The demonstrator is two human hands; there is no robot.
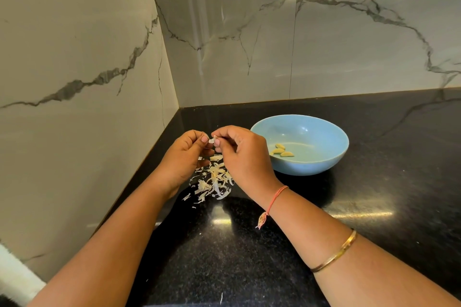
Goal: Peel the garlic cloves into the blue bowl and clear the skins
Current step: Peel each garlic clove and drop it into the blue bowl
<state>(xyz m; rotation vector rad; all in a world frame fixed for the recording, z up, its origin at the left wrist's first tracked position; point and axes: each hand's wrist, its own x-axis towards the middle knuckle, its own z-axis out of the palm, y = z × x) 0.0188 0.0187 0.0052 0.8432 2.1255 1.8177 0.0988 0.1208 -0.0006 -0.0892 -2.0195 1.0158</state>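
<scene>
Garlic clove (pixel 212 141), mostly hidden, is pinched between fingers of left hand (pixel 184 157) and right hand (pixel 242 157), just left of blue bowl (pixel 311 164). Right hand is nearer it; clove axis cannot be told. Skins (pixel 214 182) are piled on table (pixel 374 182), left of bowl.

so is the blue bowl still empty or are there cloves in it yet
Not empty. The blue bowl holds at least three peeled garlic cloves lying on its bottom, on the left side; the rest of the inside is bare.
</scene>
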